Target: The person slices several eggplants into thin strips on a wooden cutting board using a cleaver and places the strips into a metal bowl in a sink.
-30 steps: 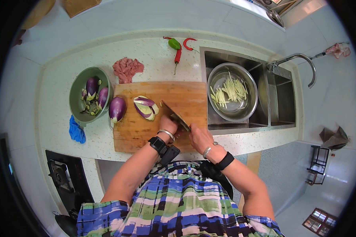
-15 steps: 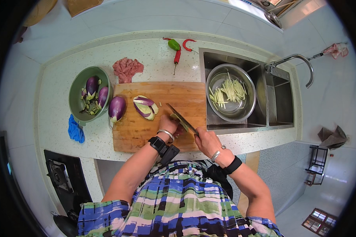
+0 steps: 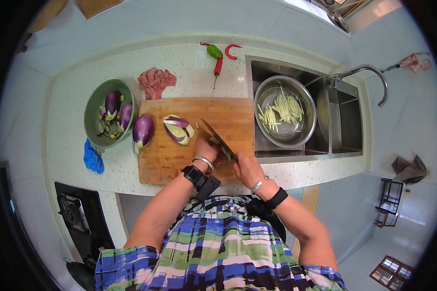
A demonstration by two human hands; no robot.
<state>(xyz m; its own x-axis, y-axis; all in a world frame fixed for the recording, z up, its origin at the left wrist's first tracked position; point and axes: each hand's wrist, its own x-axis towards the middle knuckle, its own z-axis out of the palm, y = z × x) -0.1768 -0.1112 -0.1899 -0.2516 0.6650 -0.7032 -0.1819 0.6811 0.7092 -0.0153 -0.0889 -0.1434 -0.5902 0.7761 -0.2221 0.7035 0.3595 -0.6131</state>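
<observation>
On the wooden cutting board (image 3: 179, 109), my right hand (image 3: 249, 170) is closed round the handle of a kitchen knife (image 3: 217, 138). Its blade slants up and to the left, close beside my left hand (image 3: 207, 150). The left fingers are curled down on a pale piece of eggplant (image 3: 228, 154), mostly hidden by the blade and the hand. Left of them lies a partly peeled eggplant (image 3: 178, 129) with purple and cream stripes. A whole purple eggplant (image 3: 143, 131) rests at the board's left edge.
A green basin (image 3: 91, 116) with eggplants and trimmings stands left, beside a blue cloth (image 3: 93, 157). Behind the board lie a red checked cloth (image 3: 156, 83) and peppers (image 3: 214, 52). In the sink (image 3: 345, 136), a metal bowl (image 3: 311, 121) holds pale strips in water.
My right hand has moved a little to the left with the knife, bringing the blade closer against my left fingers. The left hand stays nearly in place.
</observation>
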